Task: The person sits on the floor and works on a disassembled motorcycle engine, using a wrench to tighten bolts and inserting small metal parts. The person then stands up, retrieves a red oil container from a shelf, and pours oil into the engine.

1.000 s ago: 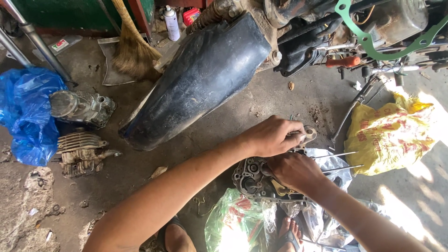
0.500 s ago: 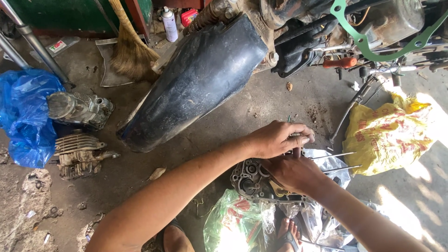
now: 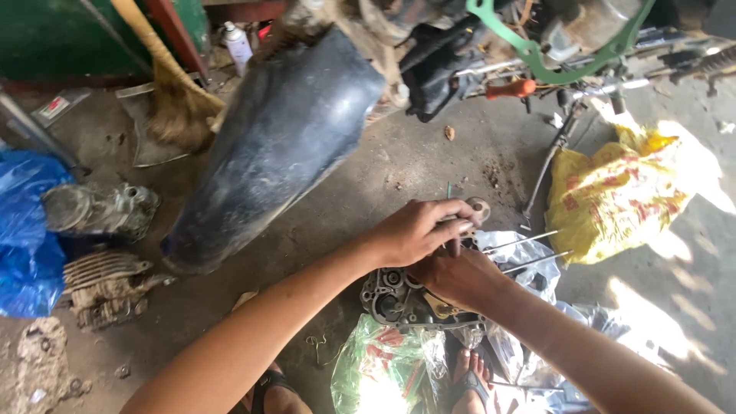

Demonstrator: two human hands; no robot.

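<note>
Grey metal: engine case, lying on the floor between the person's feet, partly on clear plastic.
Left hand: fingers curled shut over a small part at the top of the case; what it grips is hidden.
Right hand: closed on the case's upper edge, just under the left hand, touching it.
Studs: 2 thin rods stick out to the right of the hands, apparently from the case.
Progress: case is stripped and open, gears showing; by judgement, work is midway, with the small part at the top not yet seated or freed.
Parts set aside: cylinder with fins and a second casing, well apart at the left.
Surface: bare concrete, dusty, oil-stained, sunlit at the right.
Surroundings: black fender, blue bag, yellow bag, green bag, broom, motorcycle frame at the top.
</note>
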